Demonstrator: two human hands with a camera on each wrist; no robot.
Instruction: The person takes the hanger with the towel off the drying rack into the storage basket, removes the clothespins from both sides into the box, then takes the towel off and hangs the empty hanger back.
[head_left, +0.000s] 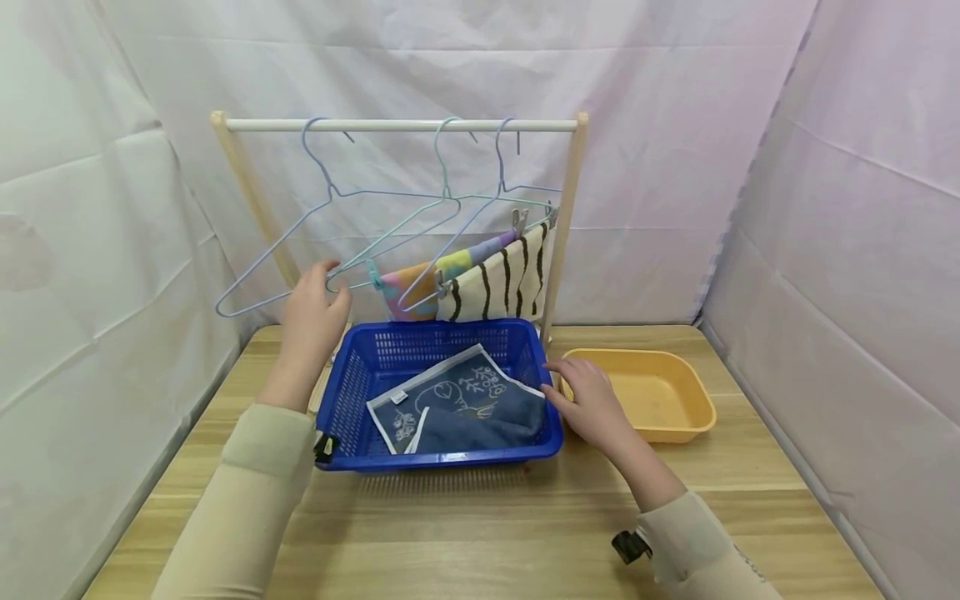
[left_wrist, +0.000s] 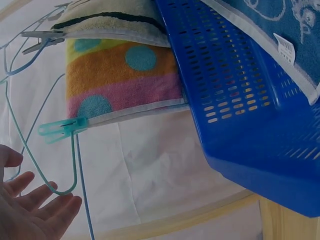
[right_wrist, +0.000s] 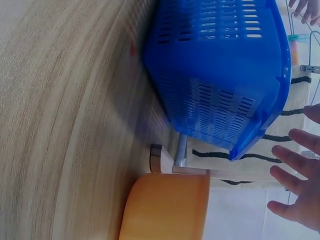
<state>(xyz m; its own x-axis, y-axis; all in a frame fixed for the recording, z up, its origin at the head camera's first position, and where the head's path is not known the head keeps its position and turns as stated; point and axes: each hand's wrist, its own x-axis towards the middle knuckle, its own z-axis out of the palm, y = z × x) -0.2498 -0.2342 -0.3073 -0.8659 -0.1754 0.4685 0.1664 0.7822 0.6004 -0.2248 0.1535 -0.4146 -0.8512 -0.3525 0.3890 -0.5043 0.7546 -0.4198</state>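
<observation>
My left hand is at the left end of the green wire hanger, fingers spread and overlapping its bend in the left wrist view. A teal clothespin clips a colourful dotted towel to that hanger. On the front blue hanger, metal clips hold a cream towel with dark stripes. By the right rim of the blue basket is my right hand, its fingers extended. A dark blue towel with white edging lies in the basket, one corner folded over.
The hangers hang from a white rail on a wooden rack, with a bare blue hanger at its left. Right of the basket, a yellow tray stands on the wooden table. White cloth encloses the back and sides.
</observation>
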